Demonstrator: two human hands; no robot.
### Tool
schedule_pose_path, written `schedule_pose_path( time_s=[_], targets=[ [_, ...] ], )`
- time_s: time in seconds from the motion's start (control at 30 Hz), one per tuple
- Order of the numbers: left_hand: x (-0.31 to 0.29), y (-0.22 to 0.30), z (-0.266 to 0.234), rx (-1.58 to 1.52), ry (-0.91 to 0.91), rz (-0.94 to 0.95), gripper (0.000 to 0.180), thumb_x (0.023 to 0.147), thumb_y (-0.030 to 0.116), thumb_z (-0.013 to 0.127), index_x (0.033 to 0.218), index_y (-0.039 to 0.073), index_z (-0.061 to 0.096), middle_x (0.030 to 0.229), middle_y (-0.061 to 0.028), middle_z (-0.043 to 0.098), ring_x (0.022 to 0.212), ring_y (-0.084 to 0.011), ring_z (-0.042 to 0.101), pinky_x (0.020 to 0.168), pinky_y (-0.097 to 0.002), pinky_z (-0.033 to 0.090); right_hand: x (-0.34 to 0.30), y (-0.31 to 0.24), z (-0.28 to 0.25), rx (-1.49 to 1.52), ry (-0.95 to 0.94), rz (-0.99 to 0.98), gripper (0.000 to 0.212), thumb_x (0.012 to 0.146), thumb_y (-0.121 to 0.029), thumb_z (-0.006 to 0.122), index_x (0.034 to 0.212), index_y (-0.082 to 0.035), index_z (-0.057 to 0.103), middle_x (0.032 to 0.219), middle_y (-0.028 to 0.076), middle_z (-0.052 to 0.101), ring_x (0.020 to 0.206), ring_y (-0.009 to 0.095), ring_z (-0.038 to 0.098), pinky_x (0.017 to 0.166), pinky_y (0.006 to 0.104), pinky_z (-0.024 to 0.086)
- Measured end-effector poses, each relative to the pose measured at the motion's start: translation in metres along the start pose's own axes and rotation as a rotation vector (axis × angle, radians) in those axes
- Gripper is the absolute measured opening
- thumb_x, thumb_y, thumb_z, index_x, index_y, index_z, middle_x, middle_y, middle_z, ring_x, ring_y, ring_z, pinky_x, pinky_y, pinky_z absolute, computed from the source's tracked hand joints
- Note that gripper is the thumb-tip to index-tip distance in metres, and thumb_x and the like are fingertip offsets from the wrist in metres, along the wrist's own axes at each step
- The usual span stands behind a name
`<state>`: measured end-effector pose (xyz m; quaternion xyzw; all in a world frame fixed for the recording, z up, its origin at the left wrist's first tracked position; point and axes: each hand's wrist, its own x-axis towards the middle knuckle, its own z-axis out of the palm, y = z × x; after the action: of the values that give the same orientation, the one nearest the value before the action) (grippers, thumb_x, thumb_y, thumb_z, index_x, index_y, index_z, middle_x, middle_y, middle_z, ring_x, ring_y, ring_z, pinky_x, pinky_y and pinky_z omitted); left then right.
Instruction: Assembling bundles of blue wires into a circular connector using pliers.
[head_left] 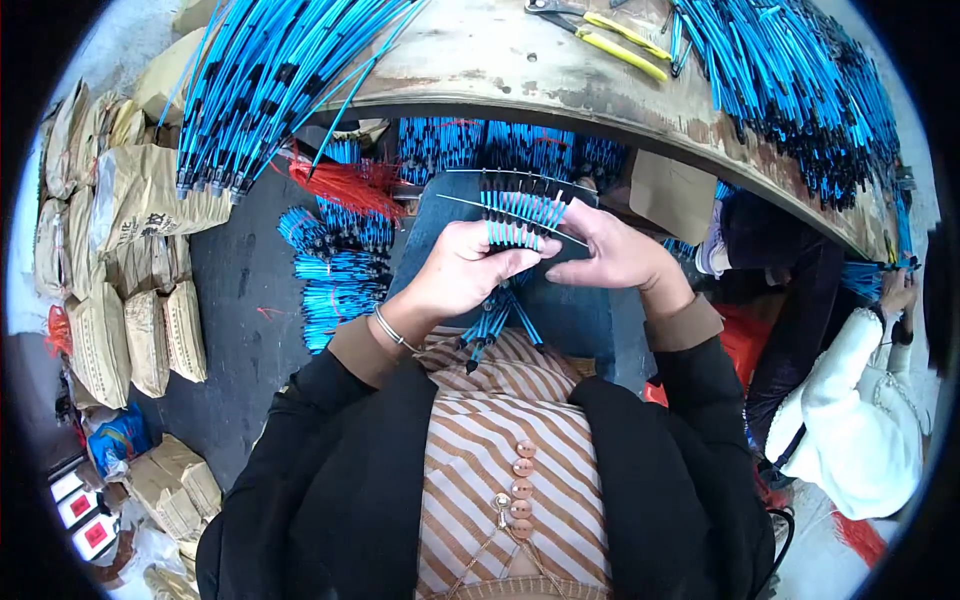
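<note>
A small bundle of thin blue tubes with black end pieces (512,232) is held over the lap. My left hand (458,272) closes on its near left side, the thumb across the front. At the right, my right hand (618,250) curls its fingers against the bundle's far side. Its thumb stands a little apart, and its fingertips are partly hidden. A thin light-coloured rod (462,202) slants across the bundle; another thin rod (470,171) runs above it. Below my hands, more blue tubes with black tips (490,325) lie on the lap.
On the wooden bench (480,72) ahead lie a large blue tube pile (800,95), another tube pile (275,85) and yellow-handled pliers (622,48). Bundled tubes (340,290) and red strands (350,185) are beyond my left arm. Brown sacks (150,200) line the left; a person in white (845,420) sits right.
</note>
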<state>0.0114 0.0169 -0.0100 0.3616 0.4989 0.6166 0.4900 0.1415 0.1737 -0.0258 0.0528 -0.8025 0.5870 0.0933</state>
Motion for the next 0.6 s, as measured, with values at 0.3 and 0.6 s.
schedule_pose_path(
  time_s=[0.3, 0.6],
  targets=[
    [0.015, 0.021, 0.001, 0.000, 0.062, -0.165, 0.031, 0.081, -0.007, 0.057, 0.111, 0.001, 0.057, 0.102, -0.0115, 0.065, 0.088, -0.0171, 0.062, 0.081, -0.0265, 0.049, 0.026, 0.003, 0.063, 0.038, 0.791, 0.117, 0.053, 0.066, -0.006, 0.074, 0.110, 0.000, 0.045, 0.082, 0.009, 0.064, 0.061, 0.018, 0.060, 0.053, 0.0303, 0.047],
    [-0.013, 0.000, -0.032, -0.021, 0.281, 0.086, 0.042, 0.080, -0.006, 0.058, 0.120, 0.001, 0.050, 0.102, -0.0110, 0.064, 0.090, -0.0155, 0.060, 0.080, -0.0240, 0.048, 0.035, -0.015, 0.061, -0.175, 0.851, 0.213, 0.049, 0.069, -0.008, 0.075, 0.107, 0.000, 0.046, 0.080, 0.010, 0.065, 0.058, 0.021, 0.061, 0.052, 0.0309, 0.047]
  ],
)
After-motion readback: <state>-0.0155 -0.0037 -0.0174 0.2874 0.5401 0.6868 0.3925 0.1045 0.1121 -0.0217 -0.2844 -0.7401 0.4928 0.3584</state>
